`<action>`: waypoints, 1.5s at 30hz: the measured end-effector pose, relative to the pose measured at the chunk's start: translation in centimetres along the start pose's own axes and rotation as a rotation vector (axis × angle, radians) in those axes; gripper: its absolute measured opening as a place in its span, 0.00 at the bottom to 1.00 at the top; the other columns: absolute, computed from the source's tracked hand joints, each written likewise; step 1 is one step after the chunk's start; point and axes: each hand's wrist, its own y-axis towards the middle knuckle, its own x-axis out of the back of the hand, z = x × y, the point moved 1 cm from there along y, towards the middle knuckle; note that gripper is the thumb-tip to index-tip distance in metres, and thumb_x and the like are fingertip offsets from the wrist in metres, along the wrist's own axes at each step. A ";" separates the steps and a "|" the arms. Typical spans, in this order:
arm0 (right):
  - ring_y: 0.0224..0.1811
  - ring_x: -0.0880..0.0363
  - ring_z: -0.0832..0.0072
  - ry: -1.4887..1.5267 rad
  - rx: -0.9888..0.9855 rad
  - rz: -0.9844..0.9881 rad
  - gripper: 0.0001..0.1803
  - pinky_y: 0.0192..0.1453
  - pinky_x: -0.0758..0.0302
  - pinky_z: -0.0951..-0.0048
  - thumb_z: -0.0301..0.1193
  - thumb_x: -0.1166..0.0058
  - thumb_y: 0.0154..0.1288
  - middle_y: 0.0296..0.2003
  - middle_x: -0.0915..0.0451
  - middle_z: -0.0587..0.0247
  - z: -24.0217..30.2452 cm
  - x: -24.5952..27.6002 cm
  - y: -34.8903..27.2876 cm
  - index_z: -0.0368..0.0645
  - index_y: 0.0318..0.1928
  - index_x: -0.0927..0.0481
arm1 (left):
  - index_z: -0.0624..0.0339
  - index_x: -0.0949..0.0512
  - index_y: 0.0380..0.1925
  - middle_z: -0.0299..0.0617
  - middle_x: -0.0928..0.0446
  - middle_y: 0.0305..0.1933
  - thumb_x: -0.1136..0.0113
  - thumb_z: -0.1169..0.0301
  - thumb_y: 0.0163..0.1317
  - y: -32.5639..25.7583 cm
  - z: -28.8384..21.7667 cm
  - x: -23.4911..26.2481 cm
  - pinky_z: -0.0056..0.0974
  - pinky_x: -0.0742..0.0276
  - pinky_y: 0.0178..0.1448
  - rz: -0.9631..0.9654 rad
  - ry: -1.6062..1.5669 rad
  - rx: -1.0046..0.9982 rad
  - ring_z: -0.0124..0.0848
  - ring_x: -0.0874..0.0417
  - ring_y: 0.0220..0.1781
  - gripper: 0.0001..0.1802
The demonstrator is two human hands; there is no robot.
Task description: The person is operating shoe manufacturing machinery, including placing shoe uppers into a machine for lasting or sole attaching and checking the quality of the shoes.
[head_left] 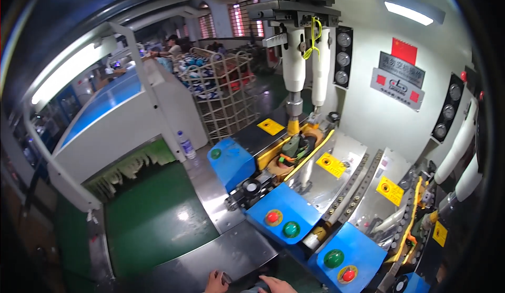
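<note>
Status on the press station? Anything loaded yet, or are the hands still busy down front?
Done: a shoe sits clamped under the left pressing column. In hand: left hand and right hand hold a small dark item at the bottom edge, too cropped to identify. Left: whether the right station is loaded cannot be told.

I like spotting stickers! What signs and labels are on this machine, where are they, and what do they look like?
Red flag sticker: top of the machine's white wall, rectangular.
Grey plate: under the flag, slanted rectangle.
White plate: below that, red squares at its ends.
Yellow labels: on the metal beds, diamond-tilted squares.
</note>
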 end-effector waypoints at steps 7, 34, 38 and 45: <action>0.45 0.21 0.44 0.032 0.159 0.183 0.27 0.50 0.24 0.56 0.31 0.45 0.62 0.47 0.21 0.40 2.4 -2.1 -1.3 0.37 0.61 0.30 | 0.54 0.56 0.75 0.72 0.68 0.76 0.37 0.33 0.47 -6.3 5.8 2.8 0.62 0.54 0.75 0.365 0.174 0.270 0.69 0.63 0.77 0.63; 0.33 0.20 0.66 0.392 1.247 0.304 0.28 0.36 0.20 0.67 0.25 0.49 0.54 0.34 0.23 0.52 45.7 -17.1 15.3 0.19 0.54 0.32 | 0.68 0.34 0.64 0.60 0.50 0.76 0.40 0.62 0.57 -7.4 13.4 7.6 0.45 0.44 0.76 0.292 -0.339 -0.149 0.51 0.44 0.76 0.36; 0.34 0.19 0.63 0.343 1.254 0.414 0.25 0.37 0.21 0.66 0.27 0.47 0.56 0.33 0.21 0.51 45.1 -15.2 15.3 0.25 0.53 0.29 | 0.69 0.36 0.65 0.57 0.56 0.78 0.42 0.65 0.61 -7.7 14.3 7.1 0.43 0.51 0.79 0.352 -0.307 -0.159 0.48 0.53 0.79 0.33; 0.31 0.20 0.70 0.321 1.318 0.028 0.20 0.38 0.23 0.72 0.31 0.46 0.58 0.29 0.22 0.57 41.1 -13.3 13.6 0.36 0.50 0.21 | 0.71 0.36 0.65 0.62 0.60 0.78 0.42 0.65 0.59 -8.0 13.9 5.9 0.43 0.49 0.78 0.399 -0.248 -0.165 0.52 0.50 0.78 0.35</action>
